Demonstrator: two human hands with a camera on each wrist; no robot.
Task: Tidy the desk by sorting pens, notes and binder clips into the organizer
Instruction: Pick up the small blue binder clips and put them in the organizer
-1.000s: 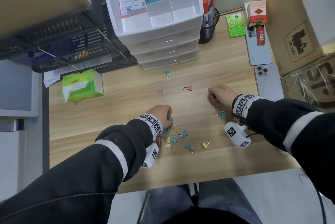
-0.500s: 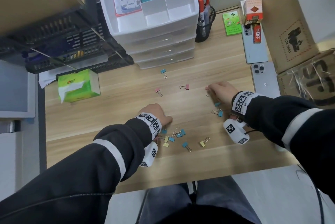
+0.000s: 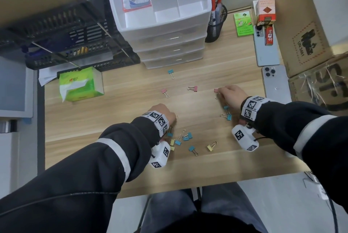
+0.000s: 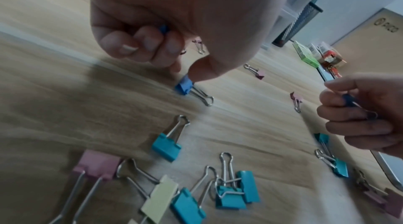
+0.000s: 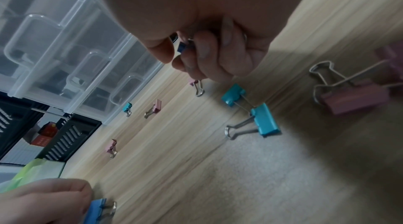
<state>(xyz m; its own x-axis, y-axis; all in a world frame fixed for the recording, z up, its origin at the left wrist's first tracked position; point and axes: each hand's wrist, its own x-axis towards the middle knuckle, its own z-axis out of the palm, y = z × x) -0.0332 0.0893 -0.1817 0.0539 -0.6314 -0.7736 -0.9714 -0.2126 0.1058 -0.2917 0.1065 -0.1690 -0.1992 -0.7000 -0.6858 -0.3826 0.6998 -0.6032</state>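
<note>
Pinching a blue binder clip (image 4: 185, 86) against the desk (image 3: 113, 112), the left hand (image 3: 163, 112) keeps its other fingers curled over a second clip. Right hand (image 3: 230, 95), at 2 o'clock from it, curls around a dark-blue clip (image 5: 181, 48). Loose clips (image 3: 185, 136) lie at 5 o'clock of the left hand; the organizer (image 3: 169, 31) stands at 12 o'clock.

Dark-blue clip (image 5: 181, 49) (in curled fingers (image 5: 201, 50))

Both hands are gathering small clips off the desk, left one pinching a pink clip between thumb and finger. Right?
Not quite: the left hand pinches a blue binder clip, not a pink one, as the left wrist view shows. The right hand does hold a small clip too.
</note>
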